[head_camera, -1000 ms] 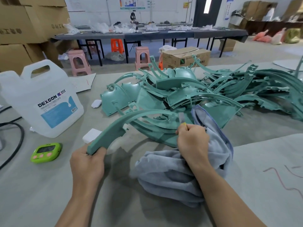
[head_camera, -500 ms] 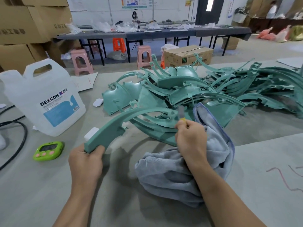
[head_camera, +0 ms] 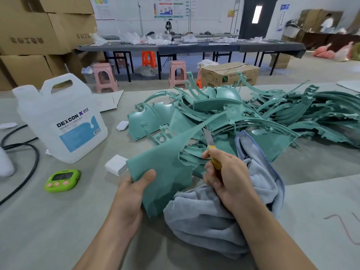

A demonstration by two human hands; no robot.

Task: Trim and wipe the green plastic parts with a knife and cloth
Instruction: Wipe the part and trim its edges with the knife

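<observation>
The green plastic part (head_camera: 165, 162) is held up just above the middle of the counter (head_camera: 58, 230), toward its near edge. Its broad flat end is low and close to the person, and its long arm tapers up and away to the right. The left hand (head_camera: 132, 193) has its grip closed on the broad end, thumb pressed flat on the upper face and fingers hidden beneath. The right hand (head_camera: 226, 176) has its grip curled tight round the yellow handle of the knife (head_camera: 211, 149). The bare blade points up and away, its tip right at the lower edge of the tapering arm; whether steel touches plastic there I cannot tell. Under and behind the right hand lies the cloth (head_camera: 204, 221), grey-blue and bunched, one fold rising against the pile of green plastic parts (head_camera: 272, 114). That pile sprawls from the counter's middle to its right edge. Beside the held part's broad end, on the left, sits a small white box (head_camera: 116, 165). Further left lies a lime-green timer (head_camera: 62, 180). Behind the timer stands a translucent jug (head_camera: 62, 117) labelled DEXCON, and a black cable (head_camera: 29, 152) loops along the left edge.
</observation>
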